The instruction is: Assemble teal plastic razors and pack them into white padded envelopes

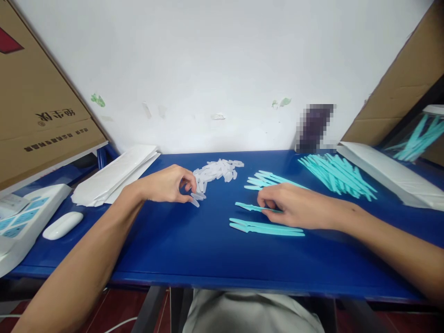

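Observation:
My left hand (pixel 169 185) pinches a small translucent cap (pixel 195 202) between thumb and fingers, at the near edge of a loose pile of similar caps (pixel 217 170). To the right, my right hand (pixel 291 203) is closed on the handle of a turquoise eyebrow razor (pixel 248 206), whose blade end points left toward the other hand. Two more turquoise razors (pixel 267 227) lie side by side just below it. Behind the fingers are several razors (pixel 270 178), partly hidden by my right hand.
A heap of turquoise razors (pixel 336 175) lies at the back right, beside a white box (pixel 391 175). White plastic packets (pixel 114 175), a white mouse-like object (pixel 63 225) and a power strip (pixel 31 222) are on the left. Cardboard (pixel 45 101) stands behind them; a white wall (pixel 222 69) bounds the blue table (pixel 180 249).

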The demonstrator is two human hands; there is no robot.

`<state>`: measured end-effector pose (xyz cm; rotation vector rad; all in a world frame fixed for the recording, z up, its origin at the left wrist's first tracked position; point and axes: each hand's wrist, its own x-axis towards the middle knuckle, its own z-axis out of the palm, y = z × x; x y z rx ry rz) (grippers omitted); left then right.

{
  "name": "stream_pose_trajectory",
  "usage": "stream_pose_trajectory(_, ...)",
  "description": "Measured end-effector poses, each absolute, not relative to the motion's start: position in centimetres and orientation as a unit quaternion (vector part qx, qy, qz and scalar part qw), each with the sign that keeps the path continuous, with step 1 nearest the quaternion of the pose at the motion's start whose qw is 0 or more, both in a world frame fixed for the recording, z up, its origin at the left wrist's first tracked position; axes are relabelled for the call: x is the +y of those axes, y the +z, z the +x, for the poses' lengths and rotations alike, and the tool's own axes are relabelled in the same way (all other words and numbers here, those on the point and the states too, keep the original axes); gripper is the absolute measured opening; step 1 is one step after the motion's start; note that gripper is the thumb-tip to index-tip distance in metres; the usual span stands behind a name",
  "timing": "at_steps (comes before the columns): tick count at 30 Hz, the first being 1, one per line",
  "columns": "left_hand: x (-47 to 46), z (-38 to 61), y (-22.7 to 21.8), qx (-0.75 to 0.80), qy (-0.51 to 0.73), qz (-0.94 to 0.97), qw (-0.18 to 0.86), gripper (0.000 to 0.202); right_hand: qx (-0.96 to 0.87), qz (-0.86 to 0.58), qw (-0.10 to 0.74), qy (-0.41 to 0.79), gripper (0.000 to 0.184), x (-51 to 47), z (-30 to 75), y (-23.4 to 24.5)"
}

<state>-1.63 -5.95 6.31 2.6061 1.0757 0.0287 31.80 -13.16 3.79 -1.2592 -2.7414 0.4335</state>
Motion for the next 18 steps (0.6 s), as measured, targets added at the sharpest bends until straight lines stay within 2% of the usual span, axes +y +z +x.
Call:
stream_pose_trajectory(6, -6.4, -1.1, 6.1, 0.379, 0.022, 0.917, 0.12, 0.02, -0.906, -0.408, 0.046, 0.104, 0.004, -13.5, 31.6, 3.8)
stream_pose_trajectory(12, -6.4, -1.0, 5.9, 0.403, -0.029, 0.898, 0.173, 0.028, -0.902, -0.418, 0.033, 0.108, 0.013, -13.5, 31.6, 2.9)
stream_pose_trajectory(18, -7.2, 0.5, 5.4, 0.376, -0.029, 0.895, 0.239, 0.028, -0.877, -0.446, 0.027, 0.179, 0.023, -13.6, 32.0, 3.4)
